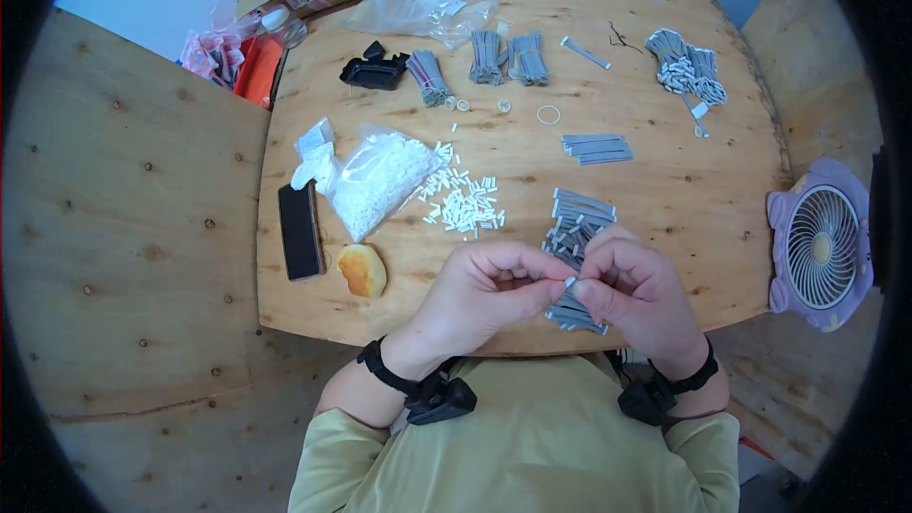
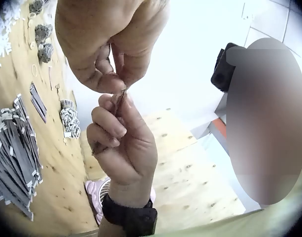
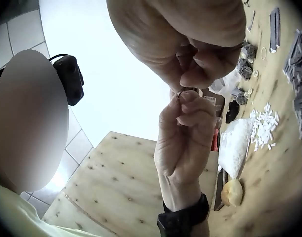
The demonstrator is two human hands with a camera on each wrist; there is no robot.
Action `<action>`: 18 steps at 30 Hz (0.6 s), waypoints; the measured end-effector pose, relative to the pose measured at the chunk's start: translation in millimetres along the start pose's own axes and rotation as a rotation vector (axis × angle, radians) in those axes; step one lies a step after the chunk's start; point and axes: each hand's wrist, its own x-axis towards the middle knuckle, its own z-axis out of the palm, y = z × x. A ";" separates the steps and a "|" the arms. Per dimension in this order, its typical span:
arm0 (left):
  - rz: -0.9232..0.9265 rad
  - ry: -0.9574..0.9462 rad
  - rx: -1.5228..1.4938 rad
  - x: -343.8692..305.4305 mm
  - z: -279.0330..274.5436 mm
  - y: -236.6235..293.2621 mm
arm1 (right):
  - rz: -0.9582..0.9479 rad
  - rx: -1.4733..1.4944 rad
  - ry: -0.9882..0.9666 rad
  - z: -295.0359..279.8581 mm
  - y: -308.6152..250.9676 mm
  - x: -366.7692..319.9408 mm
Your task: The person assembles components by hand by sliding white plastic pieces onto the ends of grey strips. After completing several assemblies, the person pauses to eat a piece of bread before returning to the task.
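Above the near edge of the table, my left hand (image 1: 480,287) and right hand (image 1: 638,293) meet fingertip to fingertip. Between them they pinch a small white piece (image 1: 570,282); the fingers hide most of it, and I cannot tell whether a strip is joined to it. Both wrist views show each hand's thumb and index finger closed at the same spot. Below and behind the hands lies a pile of grey flat strips with white ends (image 1: 573,228), partly covered by them. Loose small white pieces (image 1: 465,204) are scattered left of that pile.
A clear bag of white pieces (image 1: 380,171) lies left, near a phone (image 1: 301,233) and a bread bun (image 1: 362,271). Several grey strips (image 1: 597,148) lie beyond the pile. Farther back are strip bundles (image 1: 529,59) and a black tray (image 1: 374,72). A purple fan (image 1: 823,237) stands right.
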 end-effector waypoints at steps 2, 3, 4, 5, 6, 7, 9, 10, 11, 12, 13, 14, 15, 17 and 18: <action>0.005 -0.005 0.001 -0.2 0.6 -0.3 | -0.002 -0.005 -0.001 -0.3 1.2 -0.1; 0.005 0.000 0.004 -0.2 1.0 -1.0 | -0.001 -0.006 0.002 -0.3 2.0 -0.1; 0.006 0.005 0.006 -0.3 0.9 -1.7 | -0.002 -0.008 0.003 -0.2 2.9 0.3; 0.007 0.009 0.009 -0.2 0.7 -2.4 | -0.001 -0.010 0.005 -0.2 3.7 0.6; 0.006 0.011 0.012 0.5 0.2 -3.4 | 0.005 -0.025 0.002 0.1 4.1 1.2; 0.006 0.014 0.014 1.2 -0.4 -4.6 | 0.011 -0.040 -0.001 0.6 4.3 2.3; -0.008 0.020 0.036 3.3 -2.2 -7.0 | 0.033 -0.069 -0.005 1.2 6.4 2.6; -0.013 0.022 0.049 4.2 -3.9 -8.3 | 0.048 -0.083 -0.006 1.1 8.5 2.8; -0.008 0.048 0.065 4.0 -6.1 -11.1 | 0.063 -0.097 -0.007 0.7 10.9 3.1; -0.001 0.072 0.081 4.0 -9.1 -15.3 | 0.087 -0.160 -0.020 -1.8 13.5 4.0; 0.004 0.098 0.096 3.5 -12.6 -20.5 | 0.112 -0.223 -0.034 -5.9 16.9 4.5; 0.013 0.112 0.118 2.5 -17.5 -27.8 | 0.137 -0.286 -0.048 -9.9 20.4 4.8; 0.023 0.129 0.141 0.8 -23.7 -36.5 | 0.188 -0.244 -0.016 -13.0 24.3 4.5; 0.017 0.138 0.199 -3.6 -33.1 -51.9 | 0.292 -0.160 0.039 -17.6 33.4 3.9; -0.001 0.128 0.233 -5.8 -34.9 -60.1 | 0.297 -0.092 0.087 -18.3 37.6 4.1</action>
